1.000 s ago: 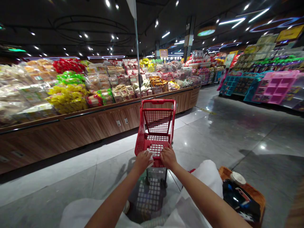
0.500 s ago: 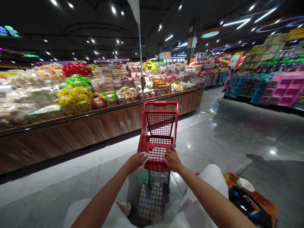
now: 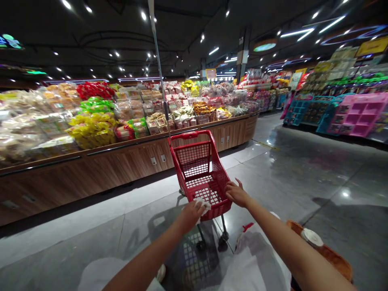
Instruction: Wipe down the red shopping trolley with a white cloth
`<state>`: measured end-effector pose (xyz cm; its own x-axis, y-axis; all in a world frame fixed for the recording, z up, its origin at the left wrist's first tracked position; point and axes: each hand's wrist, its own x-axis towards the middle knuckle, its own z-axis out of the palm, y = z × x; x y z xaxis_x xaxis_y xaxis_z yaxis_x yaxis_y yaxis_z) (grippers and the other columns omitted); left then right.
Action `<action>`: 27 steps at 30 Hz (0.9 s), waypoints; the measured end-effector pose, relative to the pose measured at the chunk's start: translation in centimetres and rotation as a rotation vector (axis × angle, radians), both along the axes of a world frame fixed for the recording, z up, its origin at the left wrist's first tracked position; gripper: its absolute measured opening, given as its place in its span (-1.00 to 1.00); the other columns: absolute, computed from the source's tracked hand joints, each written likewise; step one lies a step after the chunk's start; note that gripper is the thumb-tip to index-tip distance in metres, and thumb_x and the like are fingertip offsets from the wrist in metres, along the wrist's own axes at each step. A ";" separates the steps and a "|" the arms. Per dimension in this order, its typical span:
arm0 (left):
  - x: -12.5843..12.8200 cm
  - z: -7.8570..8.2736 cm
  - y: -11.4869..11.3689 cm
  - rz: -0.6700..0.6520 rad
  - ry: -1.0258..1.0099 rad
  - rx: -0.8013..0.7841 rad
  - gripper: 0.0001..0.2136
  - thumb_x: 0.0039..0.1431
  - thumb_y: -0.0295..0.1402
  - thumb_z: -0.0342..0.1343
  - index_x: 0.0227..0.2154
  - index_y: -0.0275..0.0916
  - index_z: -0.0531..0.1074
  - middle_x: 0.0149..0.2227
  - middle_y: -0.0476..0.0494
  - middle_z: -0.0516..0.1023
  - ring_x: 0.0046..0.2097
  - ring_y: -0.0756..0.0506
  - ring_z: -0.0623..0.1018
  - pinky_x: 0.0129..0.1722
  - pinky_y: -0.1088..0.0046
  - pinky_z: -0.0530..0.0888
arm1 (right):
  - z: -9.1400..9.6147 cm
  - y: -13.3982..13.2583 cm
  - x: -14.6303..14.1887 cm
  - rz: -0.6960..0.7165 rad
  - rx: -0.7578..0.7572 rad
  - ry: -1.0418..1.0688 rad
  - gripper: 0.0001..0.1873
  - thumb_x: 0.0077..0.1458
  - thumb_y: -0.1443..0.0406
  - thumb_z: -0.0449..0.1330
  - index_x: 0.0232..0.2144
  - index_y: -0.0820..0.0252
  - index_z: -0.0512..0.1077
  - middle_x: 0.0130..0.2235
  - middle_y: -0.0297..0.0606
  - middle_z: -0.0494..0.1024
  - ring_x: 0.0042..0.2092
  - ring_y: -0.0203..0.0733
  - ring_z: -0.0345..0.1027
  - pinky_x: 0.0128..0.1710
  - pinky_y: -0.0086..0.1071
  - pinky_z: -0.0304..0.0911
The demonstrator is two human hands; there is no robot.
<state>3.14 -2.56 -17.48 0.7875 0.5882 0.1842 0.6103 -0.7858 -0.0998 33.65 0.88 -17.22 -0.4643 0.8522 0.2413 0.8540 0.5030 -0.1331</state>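
Red cart [image 3: 188,181], long axis slanting far-left, handle [image 3: 190,135] farthest — left hand [image 3: 194,211] clutching white wipe [image 3: 206,203], right hand [image 3: 237,193] gripping rim [image 3: 222,207]

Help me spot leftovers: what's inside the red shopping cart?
Inside the shopping cart, its gridded floor shows, without visible goods. The left hand and white tissue partly cover the near edge; anything beneath is unseen.

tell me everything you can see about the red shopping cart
The cart is red and looks plastic, with lattice walls, a gridded base and a mesh back panel below a rounded top bar. Dark wheels on slim legs carry it upright on the grey floor, angled before a wood-panelled counter. A thin pole rises at its far left corner. The left hand, with white tissue, and right hand are at its near rim.
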 end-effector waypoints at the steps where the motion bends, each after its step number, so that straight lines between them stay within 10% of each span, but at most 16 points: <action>1: -0.7 0.7 0.5 -0.055 0.011 -0.005 -0.67 0.29 -0.50 -0.07 0.08 -0.15 0.30 0.11 -0.21 0.41 0.13 -0.17 0.40 0.09 0.23 0.41 | 0.0 0.3 0.5 -0.019 -0.013 0.001 -0.56 0.28 0.33 -0.14 -0.32 0.02 0.54 -0.10 -0.34 0.56 0.18 -0.16 0.17 0.26 0.03 -0.56; 8: -4.2 4.8 5.7 -0.095 -0.071 -0.143 -0.75 0.27 -0.48 -0.05 -0.06 -0.16 0.41 0.10 -0.14 0.42 0.17 -0.15 0.36 0.16 0.24 0.35 | 1.3 0.4 -4.7 -0.097 -0.070 0.064 -0.62 0.27 0.30 -0.08 -0.30 0.07 0.55 0.00 -0.24 0.52 0.20 -0.08 0.17 0.27 0.05 -0.50; 15: -2.6 2.9 3.6 -0.110 -0.004 -0.091 -0.72 0.17 -0.30 0.14 -0.05 -0.15 0.39 0.09 -0.20 0.43 0.14 -0.25 0.36 0.17 0.05 0.28 | -2.0 -3.5 -15.8 -0.054 -0.079 0.374 -0.64 0.28 0.31 -0.07 0.06 0.22 0.34 0.00 -0.11 0.51 0.05 -0.11 0.32 0.25 -0.06 -0.14; 27: -9.7 3.4 8.1 -0.051 0.052 0.041 -0.80 0.27 -0.35 0.04 -0.09 -0.06 0.46 0.05 -0.09 0.46 0.09 -0.15 0.39 0.17 0.19 0.24 | -2.8 -5.5 -13.5 0.276 -0.118 0.637 -0.58 0.14 0.17 0.08 0.03 0.10 0.38 -0.16 -0.24 0.56 -0.14 -0.11 0.36 0.04 -0.12 0.04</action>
